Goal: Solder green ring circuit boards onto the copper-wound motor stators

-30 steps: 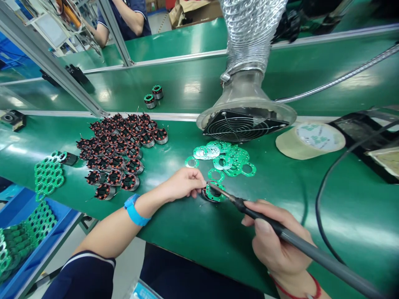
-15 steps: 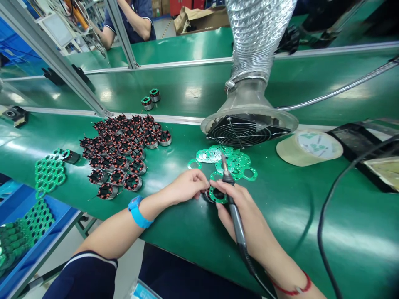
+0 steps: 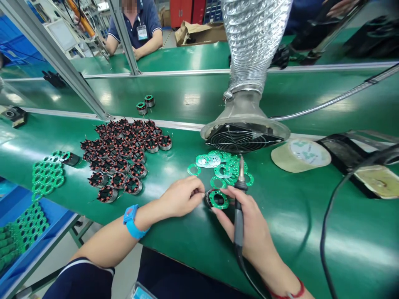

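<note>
My right hand (image 3: 254, 226) is closed round the grey handle of a soldering iron (image 3: 239, 220), its metal tip pointing up and away. The thumb and a fingertip of that hand also steady a small motor stator (image 3: 207, 200) lying tilted on the bench. A green ring-shaped circuit board (image 3: 223, 204) sits on the stator's face, turned toward me. At the stator's left side, my left hand (image 3: 182, 196) has its fingers pinched together; whatever is between them is too small to see. Just beyond lies a heap of loose green ring boards (image 3: 229, 174).
Many copper-wound stators (image 3: 120, 151) stand grouped at left, beside green board panels (image 3: 48, 174). A fume extractor hood (image 3: 246, 133) hangs behind the ring boards. To the right are a tape roll (image 3: 299, 155), a black tray (image 3: 339, 153) and a cable (image 3: 326, 232). A person (image 3: 140, 29) sits opposite.
The soldering iron has swung more upright and right, uncovering the ring board on the stator. My left hand has drawn slightly left. The person opposite has lowered an arm to the bench.
</note>
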The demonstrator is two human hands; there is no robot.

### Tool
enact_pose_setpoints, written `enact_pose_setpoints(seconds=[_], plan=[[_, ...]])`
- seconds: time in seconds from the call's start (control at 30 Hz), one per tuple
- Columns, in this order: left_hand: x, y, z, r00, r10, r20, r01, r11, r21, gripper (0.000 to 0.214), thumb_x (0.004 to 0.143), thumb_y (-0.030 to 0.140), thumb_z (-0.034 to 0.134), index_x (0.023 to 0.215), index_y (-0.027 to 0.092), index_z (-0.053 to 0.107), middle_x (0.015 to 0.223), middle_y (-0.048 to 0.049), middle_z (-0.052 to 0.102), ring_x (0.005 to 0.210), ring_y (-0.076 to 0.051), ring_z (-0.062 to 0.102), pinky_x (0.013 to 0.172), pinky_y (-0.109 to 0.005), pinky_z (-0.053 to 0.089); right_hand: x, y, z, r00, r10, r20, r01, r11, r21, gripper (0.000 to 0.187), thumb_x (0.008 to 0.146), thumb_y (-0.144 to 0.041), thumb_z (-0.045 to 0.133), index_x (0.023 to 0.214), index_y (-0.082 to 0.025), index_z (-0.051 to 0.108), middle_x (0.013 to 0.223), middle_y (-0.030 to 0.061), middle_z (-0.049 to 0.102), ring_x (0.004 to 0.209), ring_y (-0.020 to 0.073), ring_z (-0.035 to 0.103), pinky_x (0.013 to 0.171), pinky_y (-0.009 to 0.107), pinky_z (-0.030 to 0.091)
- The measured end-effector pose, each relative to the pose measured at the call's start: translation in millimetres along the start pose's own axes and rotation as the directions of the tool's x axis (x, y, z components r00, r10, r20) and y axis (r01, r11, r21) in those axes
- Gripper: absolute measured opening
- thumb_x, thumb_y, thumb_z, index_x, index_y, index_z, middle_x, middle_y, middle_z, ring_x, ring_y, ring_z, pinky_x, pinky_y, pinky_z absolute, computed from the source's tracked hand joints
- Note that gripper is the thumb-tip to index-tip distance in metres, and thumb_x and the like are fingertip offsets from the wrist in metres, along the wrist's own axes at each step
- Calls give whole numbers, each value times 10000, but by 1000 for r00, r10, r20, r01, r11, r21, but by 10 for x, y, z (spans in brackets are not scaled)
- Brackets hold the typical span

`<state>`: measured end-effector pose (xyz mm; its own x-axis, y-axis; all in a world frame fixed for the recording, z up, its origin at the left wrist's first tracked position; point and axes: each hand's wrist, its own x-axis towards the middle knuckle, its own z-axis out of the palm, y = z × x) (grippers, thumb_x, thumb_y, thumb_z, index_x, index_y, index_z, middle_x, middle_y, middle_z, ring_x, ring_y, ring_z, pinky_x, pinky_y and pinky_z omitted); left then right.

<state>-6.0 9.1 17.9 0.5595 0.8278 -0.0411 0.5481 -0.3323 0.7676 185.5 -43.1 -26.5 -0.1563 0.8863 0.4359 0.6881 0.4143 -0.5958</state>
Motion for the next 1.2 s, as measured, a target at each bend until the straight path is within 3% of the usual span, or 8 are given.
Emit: enact_pose_setpoints(seconds=[0.17, 0.27, 0.37, 0.6, 0.7, 0.83, 1.0, 1.2], plan=[[12, 11, 61, 998, -65, -14, 59, 956, -289, 48, 838, 174, 546, 799, 161, 571, 751, 14, 551, 651, -101, 489, 621, -206, 396, 41, -115, -4, 995, -101, -2, 101, 994, -32, 563, 852, -298, 599, 1363, -246, 367, 1163, 116, 623, 1019, 273, 567, 824, 469, 508], [17, 19, 97, 991, -133, 36, 137, 926, -351, 76, 832, 200, 573, 770, 154, 576, 723, 19, 553, 644, -100, 484, 608, -205, 381, 62, -181, -52, 983, -184, 4, 184, 983, -9, 588, 853, -222, 575, 1389, -256, 336, 1242, 108, 602, 1106, 273, 546, 861, 469, 489], [22, 36, 95, 981, -177, 75, 193, 896, -401, 82, 833, 204, 566, 774, 149, 581, 713, 19, 560, 641, -100, 486, 600, -205, 374, 68, -202, -81, 962, -275, -6, 274, 961, -22, 576, 837, -164, 561, 1372, -249, 366, 1168, 91, 648, 1077, 265, 566, 843, 454, 488], [3, 16, 122, 954, -285, 96, 295, 823, -485, 84, 832, 213, 539, 774, 153, 547, 660, 41, 510, 611, -95, 473, 582, -204, 367, 69, -161, -88, 974, -227, -17, 226, 973, -42, 451, 833, -155, 559, 1270, -229, 473, 1014, 80, 701, 949, 241, 626, 782, 410, 501], [-13, -1, 150, 957, -284, 63, 282, 857, -431, 95, 853, 231, 500, 789, 165, 523, 663, 40, 507, 604, -103, 478, 571, -212, 362, 77, -151, -94, 973, -231, 0, 231, 973, -3, 434, 851, -110, 524, 1270, -214, 477, 1022, 74, 714, 929, 218, 643, 815, 398, 494], [-23, 29, 152, 974, -222, -37, 212, 960, -181, 149, 877, 244, 467, 740, 186, 481, 656, 36, 493, 616, -116, 459, 590, -229, 346, 54, -122, -127, 980, -189, -63, 192, 981, 31, 505, 872, -103, 507, 1360, -181, 404, 989, 74, 735, 967, 222, 651, 870, 421, 473], [-11, 53, 161, 985, -152, -80, 152, 988, -12, 154, 862, 182, 431, 709, 198, 442, 669, 24, 491, 640, -132, 468, 634, -250, 365, -32, -96, -216, 977, -59, -207, 94, 982, 163, 413, 874, -163, 540, 1284, -201, 514, 882, 78, 733, 839, 230, 656, 712, 394, 498], [-18, 32, 210, 990, -95, -104, 107, 987, 118, 146, 857, 170, 391, 719, 206, 419, 721, -3, 513, 689, -153, 491, 653, -269, 387, -99, -68, -291, 981, -57, -183, 114, 942, 317, 264, 912, -245, 478, 1144, -206, 599, 669, 21, 669, 621, 179, 598, 608, 351, 468]])
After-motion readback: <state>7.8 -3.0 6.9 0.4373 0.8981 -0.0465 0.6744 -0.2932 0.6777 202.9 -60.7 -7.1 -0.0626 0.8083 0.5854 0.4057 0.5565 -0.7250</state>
